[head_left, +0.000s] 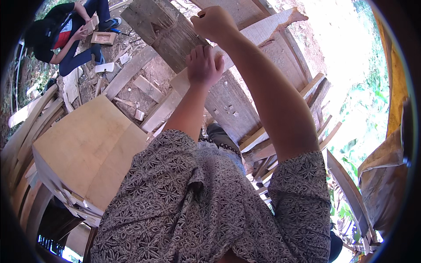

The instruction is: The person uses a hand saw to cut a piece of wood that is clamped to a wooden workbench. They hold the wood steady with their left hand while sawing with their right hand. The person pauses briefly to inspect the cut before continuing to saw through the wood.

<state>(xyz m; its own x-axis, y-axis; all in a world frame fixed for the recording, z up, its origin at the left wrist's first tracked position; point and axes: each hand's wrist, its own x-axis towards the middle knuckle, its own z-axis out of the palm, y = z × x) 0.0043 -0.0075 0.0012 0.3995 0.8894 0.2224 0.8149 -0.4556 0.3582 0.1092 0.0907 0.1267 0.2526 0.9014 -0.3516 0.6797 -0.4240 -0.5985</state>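
— Outdoors, bare dirt ground (153, 72) strewn with offcuts: what do you count around you?

— 2 hands, both mine. My left hand (204, 65) lies with fingers together, pressed flat on a pale plank (175, 94) that runs from 7 o'clock up toward 1 o'clock. My right hand (215, 22) is at 12 o'clock, curled into a tight fist; a small dark end shows at its top, but I cannot tell what it grips.

— And the wood?

— 1 dark weathered board (166, 35) crosses under the plank, touching it just beside my left hand. 1 broad light panel (87, 144) sits at 9 o'clock on a stack, well apart from my hands. Several more planks fan out at 3 o'clock.

— Anyone else?

— 1 person (66, 33) at 10 o'clock, seated on the ground, handling a small wooden frame (103, 38).

— Any open space?

— Little. The plank's jagged far end (294, 16) juts at 1 o'clock; dirt shows free only between the panel and the dark board.
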